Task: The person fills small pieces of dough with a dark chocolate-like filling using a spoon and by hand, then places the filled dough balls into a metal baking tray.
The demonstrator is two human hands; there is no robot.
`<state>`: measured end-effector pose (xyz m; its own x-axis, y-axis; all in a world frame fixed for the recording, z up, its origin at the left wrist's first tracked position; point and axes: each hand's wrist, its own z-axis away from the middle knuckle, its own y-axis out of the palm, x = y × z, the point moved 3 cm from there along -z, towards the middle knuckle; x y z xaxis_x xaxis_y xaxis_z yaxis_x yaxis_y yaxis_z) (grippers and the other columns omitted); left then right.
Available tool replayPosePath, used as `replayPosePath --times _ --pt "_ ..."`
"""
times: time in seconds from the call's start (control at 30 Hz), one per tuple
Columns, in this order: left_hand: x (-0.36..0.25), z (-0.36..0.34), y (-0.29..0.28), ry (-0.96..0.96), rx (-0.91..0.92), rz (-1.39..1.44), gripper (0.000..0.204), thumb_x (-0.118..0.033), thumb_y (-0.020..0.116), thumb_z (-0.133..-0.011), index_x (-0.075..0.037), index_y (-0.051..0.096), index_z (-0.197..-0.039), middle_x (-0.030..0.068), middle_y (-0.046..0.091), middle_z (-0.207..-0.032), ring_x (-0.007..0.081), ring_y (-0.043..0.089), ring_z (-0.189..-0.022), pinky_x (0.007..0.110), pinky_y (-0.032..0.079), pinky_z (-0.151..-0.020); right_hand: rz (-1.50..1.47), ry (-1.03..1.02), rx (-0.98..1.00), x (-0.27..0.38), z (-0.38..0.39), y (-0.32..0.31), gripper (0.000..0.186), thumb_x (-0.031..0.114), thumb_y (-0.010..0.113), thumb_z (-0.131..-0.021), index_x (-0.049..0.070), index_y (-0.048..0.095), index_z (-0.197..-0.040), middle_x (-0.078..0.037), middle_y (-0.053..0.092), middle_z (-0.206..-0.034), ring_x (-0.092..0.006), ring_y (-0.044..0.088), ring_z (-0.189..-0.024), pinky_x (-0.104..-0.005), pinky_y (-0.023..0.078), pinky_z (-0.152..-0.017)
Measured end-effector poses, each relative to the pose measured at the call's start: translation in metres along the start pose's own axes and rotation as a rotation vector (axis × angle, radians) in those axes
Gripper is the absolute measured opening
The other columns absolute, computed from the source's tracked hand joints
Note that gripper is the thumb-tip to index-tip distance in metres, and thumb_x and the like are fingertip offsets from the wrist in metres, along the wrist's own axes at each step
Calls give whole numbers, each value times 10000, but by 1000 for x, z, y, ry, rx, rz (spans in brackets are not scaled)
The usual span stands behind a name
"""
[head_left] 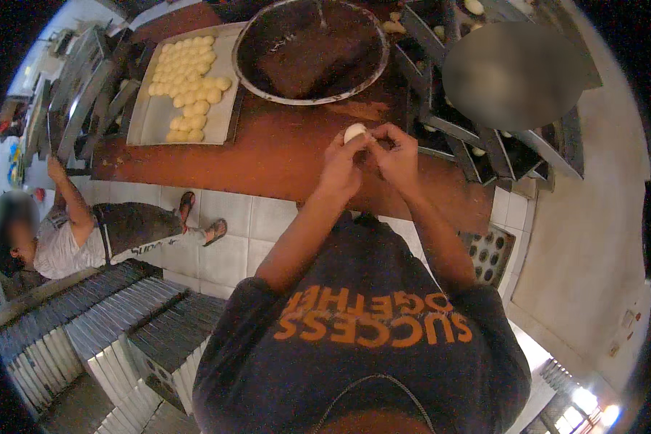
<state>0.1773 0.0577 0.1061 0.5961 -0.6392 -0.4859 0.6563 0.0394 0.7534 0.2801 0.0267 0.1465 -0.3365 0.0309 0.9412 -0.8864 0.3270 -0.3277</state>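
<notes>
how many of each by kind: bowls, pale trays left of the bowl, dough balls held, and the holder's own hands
Bowl: 1
Pale tray: 1
Held dough ball: 1
Hands: 2 (left hand, right hand)
Total: 5
The tray's dough balls are too crowded to count surely, so they are left out.

1. Worn on a person's head, the left of two side-by-side fisheye cameras looks steeply down over the wearer's shirt (369,369), nearest the lens at 6 o'clock.
2. The view faces the surface (275,155) toward 12 o'clock, with the left hand (342,158) and right hand (398,158) close, just off center.
3. Its wide sweep takes in floor (228,208) at 9 o'clock and wall (579,224) at 3, edges bending toward a dark rim.
</notes>
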Motion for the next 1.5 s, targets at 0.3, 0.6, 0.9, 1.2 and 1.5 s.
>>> replayPosePath --times 0.3,0.6,0.9,1.2,1.5 --pt "-51 7 -38 190 -104 -311 298 -116 635 -765 -66 508 -1030 26 545 -917 134 533 -812 251 443 -682 85 -194 51 25 -15 62 172 9 639 -667 36 591 -830 -83 583 -921 -168 552 -863 -284 427 -768" --pt "-42 6 -50 19 -31 32 246 -155 571 -830 -28 517 -1034 56 572 -921 159 546 -852 272 448 -748 438 -418 -46 19 -1 74 263 98 648 -622 53 587 -874 -111 550 -948 -308 494 -922 -393 377 -847" --pt "12 12 -20 85 -22 -217 192 -123 570 -820 -27 524 -980 39 572 -871 154 556 -788 277 466 -671 241 -290 -101 14 17 7 263 58 675 -594 33 594 -843 -114 558 -944 -280 523 -888 -354 416 -794" --pt "70 38 44 -119 101 55 211 -109 556 -825 -38 506 -1018 45 561 -860 150 564 -764 279 491 -661 234 -387 -78 -15 57 -72 167 70 674 -630 38 599 -776 -99 535 -927 -286 520 -851 -367 434 -772" --pt "143 60 64 -10 45 -143 192 -153 516 -855 -41 493 -1010 54 554 -911 163 562 -826 287 493 -664 140 -156 127 -44 79 -134 186 49 650 -642 32 587 -816 -119 523 -929 -293 525 -833 -340 446 -696"
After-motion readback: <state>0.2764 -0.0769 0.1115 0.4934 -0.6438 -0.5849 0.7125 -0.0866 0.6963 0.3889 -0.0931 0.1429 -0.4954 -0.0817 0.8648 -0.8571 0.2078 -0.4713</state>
